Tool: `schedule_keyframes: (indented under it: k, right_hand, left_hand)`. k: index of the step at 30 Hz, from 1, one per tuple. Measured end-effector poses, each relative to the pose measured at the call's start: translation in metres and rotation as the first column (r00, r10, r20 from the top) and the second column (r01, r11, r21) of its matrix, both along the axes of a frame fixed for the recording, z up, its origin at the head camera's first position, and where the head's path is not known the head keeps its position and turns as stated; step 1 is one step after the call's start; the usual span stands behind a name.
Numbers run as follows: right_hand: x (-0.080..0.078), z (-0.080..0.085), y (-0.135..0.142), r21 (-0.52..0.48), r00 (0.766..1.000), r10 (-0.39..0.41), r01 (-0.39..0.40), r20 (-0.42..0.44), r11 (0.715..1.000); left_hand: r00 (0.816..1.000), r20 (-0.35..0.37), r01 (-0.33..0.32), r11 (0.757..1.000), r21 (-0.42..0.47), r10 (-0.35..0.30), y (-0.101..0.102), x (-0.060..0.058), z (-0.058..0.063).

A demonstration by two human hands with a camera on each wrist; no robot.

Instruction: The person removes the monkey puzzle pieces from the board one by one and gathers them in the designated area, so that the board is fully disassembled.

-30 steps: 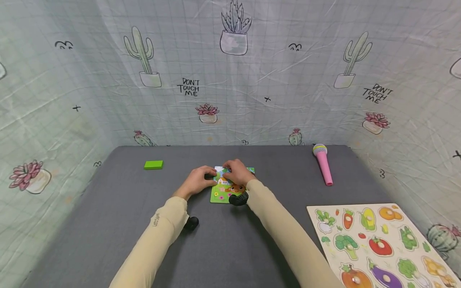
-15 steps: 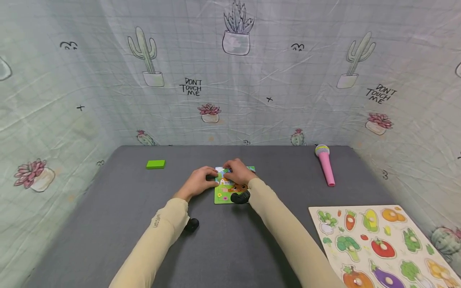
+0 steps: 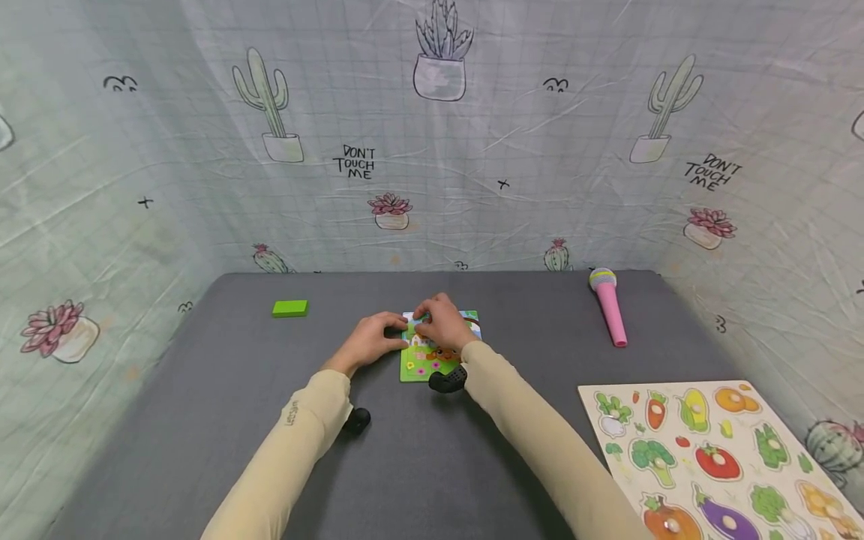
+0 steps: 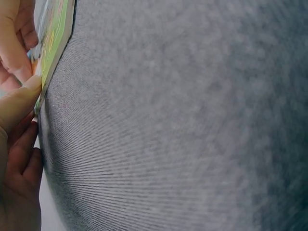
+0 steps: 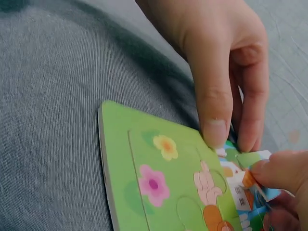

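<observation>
A jigsaw puzzle board [image 3: 422,366] with a green border, flowers and a cartoon animal lies flat on the grey table. My left hand [image 3: 370,342] rests at its left edge, thumb and fingertips touching the edge area, as the left wrist view also shows. Over the upper part of the board, my right hand [image 3: 444,322] pinches a small puzzle piece [image 5: 251,157] between thumb and fingers. The piece looks tilted up from the picture in the right wrist view. My right fingers hide most of it, and my right hand and wrist cover part of the board.
A green block [image 3: 289,308] lies at the back left. The pink toy microphone [image 3: 611,309] is at the back right. Nearer on the right lies a vegetable peg puzzle [image 3: 682,420]. Patterned cloth [image 3: 432,172] hangs behind the table and along its sides.
My right hand has risen slightly over the board's upper part, its fingers shifting a little to the left. My left hand stays at the left edge. The camera view has shifted slightly.
</observation>
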State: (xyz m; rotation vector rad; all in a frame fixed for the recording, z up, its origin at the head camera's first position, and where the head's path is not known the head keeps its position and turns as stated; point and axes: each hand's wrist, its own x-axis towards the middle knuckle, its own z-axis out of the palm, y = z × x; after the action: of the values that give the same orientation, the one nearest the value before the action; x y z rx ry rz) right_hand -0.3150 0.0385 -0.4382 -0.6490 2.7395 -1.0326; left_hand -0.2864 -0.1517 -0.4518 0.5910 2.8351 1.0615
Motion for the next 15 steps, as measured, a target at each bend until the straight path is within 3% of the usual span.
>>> schedule_keyframes:
  k: [9,15]
  right_hand:
    - [-0.005,0.001,0.019,-0.182,0.998,-0.047,0.053,0.038,0.982]
    - [-0.008,0.005,0.048,-0.275,0.976,-0.116,0.164,0.183,0.947]
  left_hand:
    - [1.000,0.009,-0.002,1.000,-0.015,0.002,0.002,-0.002,0.003]
    - [1.000,0.013,0.011,0.999,-0.034,-0.010,0.001,0.000,0.002]
